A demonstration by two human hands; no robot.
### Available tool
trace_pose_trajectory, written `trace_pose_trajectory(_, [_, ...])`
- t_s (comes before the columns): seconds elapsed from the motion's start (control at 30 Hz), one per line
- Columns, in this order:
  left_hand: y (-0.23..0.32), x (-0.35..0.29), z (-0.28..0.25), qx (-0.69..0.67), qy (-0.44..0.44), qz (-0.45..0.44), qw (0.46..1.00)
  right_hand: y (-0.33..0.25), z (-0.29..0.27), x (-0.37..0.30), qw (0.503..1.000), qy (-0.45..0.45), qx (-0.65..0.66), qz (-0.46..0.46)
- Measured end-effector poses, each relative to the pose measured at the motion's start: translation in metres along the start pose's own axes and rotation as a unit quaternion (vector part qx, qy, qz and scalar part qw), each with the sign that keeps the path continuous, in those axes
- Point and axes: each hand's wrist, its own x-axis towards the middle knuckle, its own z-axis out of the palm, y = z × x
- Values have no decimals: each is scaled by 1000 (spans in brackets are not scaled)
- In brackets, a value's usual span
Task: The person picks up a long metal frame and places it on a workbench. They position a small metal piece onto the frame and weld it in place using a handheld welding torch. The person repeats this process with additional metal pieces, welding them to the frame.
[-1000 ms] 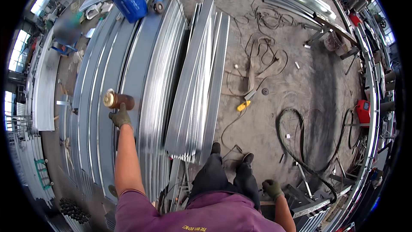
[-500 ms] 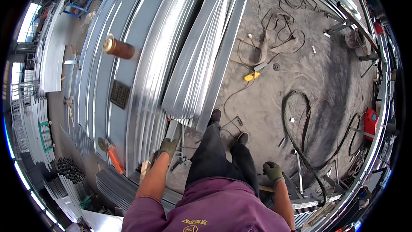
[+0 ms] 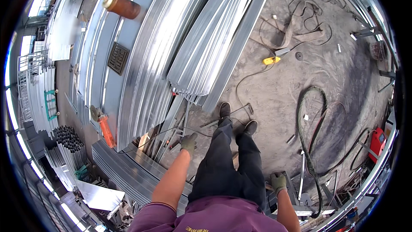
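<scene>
My left hand (image 3: 189, 142), in a dark green work glove, hangs by my left thigh with its fingers loosely apart. No object shows in it. Near it, the lower ends of a stack of long silver metal profiles (image 3: 201, 56) and a thin black cable (image 3: 171, 128) lie ahead and to the left. My right hand (image 3: 279, 181), gloved alike, is beside my right leg with the fingers curled in, and nothing shows in them. Close to that hand is a dark metal frame (image 3: 293, 187) at the lower right.
An orange angle grinder (image 3: 105, 131) lies on the profiles at left, with a dark grated plate (image 3: 118, 58) and a brown cylinder (image 3: 122, 7) farther up. On the floor are a yellow power-tool-like piece (image 3: 271, 60), a thick looped cable (image 3: 299, 116) and webbing straps (image 3: 292, 28). A red machine (image 3: 377, 145) stands right.
The view has shifted, so the stack and floor items sit differently in it. My left hand has come away from the stack's lower end toward my leg. My right hand hangs lower beside my leg.
</scene>
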Motion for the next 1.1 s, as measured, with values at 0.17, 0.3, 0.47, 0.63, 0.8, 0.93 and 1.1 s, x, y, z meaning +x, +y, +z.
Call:
trace_pose_trajectory(0.17, [-8,99,67,-125,6,-93,988,-78,35,21,992,93,-82,-29])
trace_pose_trajectory(0.3, [-22,180,105,-179,11,-137,974,-96,81,49,960,158,-133,-191])
trace_pose_trajectory(0.47, [-29,271,140,-201,23,-156,967,-113,104,66,962,124,-175,-167])
trace_pose_trajectory(0.63, [-58,348,160,-274,0,-143,951,-126,90,76,962,118,-184,-165])
trace_pose_trajectory(0.8, [-78,398,183,-351,-27,-122,928,-160,71,92,962,76,-206,-161])
trace_pose_trajectory(0.93, [-88,411,187,-375,-58,-98,920,-176,68,97,964,64,-203,-157])
trace_pose_trajectory(1.1, [-78,398,203,-336,36,-110,935,-184,64,101,970,53,-190,-144])
